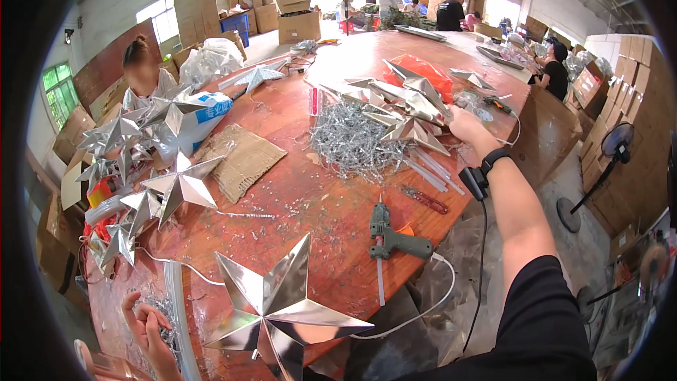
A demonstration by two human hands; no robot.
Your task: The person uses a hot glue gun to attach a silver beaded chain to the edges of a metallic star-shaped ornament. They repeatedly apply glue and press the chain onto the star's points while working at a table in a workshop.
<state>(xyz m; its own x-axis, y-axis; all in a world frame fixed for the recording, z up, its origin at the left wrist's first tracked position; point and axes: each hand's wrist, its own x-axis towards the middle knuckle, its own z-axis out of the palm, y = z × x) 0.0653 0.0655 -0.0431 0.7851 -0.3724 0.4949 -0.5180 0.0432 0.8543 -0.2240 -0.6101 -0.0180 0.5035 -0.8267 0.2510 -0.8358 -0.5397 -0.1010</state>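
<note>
Blue printing marks one plastic bag [211,108] on the left of the red worktop [317,215]. There are two glue guns: one green gun [382,229] near, a second gun [498,104] far right. One large silver star [268,316] lies nearest; more stand in a left cluster [180,185] and a far pile [417,101]. The right hand [465,125] curls its fingers against that pile, grip unclear; the left hand [149,331], near left, is half-curled, and I cannot tell whether it holds anything.
</note>
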